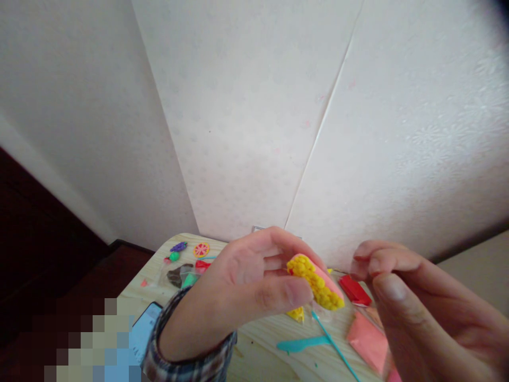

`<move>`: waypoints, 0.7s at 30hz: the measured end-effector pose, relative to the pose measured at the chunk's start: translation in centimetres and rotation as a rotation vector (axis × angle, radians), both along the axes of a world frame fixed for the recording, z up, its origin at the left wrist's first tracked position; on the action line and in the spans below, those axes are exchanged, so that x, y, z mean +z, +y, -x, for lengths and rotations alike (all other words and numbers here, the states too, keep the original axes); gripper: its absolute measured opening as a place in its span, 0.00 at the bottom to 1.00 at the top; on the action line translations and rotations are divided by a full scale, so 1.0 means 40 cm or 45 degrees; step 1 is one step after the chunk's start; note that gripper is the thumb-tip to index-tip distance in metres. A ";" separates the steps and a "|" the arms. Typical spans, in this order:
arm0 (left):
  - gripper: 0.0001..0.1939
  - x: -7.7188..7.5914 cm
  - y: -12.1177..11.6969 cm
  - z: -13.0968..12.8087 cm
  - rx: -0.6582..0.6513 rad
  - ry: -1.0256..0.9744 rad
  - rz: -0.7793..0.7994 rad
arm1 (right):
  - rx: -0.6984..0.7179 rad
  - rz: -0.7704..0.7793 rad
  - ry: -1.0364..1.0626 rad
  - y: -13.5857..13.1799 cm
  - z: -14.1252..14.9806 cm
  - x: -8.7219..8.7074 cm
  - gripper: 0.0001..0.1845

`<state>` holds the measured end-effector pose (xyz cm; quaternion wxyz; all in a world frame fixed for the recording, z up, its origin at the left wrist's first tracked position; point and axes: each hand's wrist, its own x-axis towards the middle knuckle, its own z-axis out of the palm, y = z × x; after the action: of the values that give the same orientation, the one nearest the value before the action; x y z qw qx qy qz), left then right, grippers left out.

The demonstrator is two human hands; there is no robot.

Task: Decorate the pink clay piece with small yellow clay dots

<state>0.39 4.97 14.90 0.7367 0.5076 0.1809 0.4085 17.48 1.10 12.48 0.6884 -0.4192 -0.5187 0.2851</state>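
My left hand pinches a pink modelling clay piece between thumb and fingers. Small yellow clay lumps cover its near side, and a speck of red shows at its left end. To the right, my right hand is raised with thumb and fingertips pressed together, apart from the clay piece. A hint of red shows at those fingertips, too small to make out. Below the hands, a flat turquoise clay knife and a thin turquoise stick tool lie on the wooden table.
A red packet and a pink clay packet lie by my right hand. At the table's left are purple clay grapes, a round red-and-yellow clay slice, dark clay and a phone. A pale wall stands behind.
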 end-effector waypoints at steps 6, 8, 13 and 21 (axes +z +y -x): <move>0.13 0.000 0.003 0.001 0.021 0.000 -0.014 | 0.002 -0.069 -0.037 0.004 -0.014 -0.003 0.03; 0.13 -0.001 0.004 -0.001 0.012 -0.012 -0.020 | -0.017 -0.070 -0.049 0.004 -0.022 -0.011 0.04; 0.10 -0.003 0.004 -0.002 0.010 -0.020 -0.020 | -0.015 -0.071 -0.102 -0.001 -0.043 -0.035 0.07; 0.12 0.001 0.002 0.002 0.024 0.007 0.004 | -0.144 -0.067 -0.107 0.000 -0.020 -0.020 0.04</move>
<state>0.31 5.03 14.92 0.7330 0.5060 0.1884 0.4137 18.27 1.12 11.68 0.6920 -0.4411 -0.5298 0.2141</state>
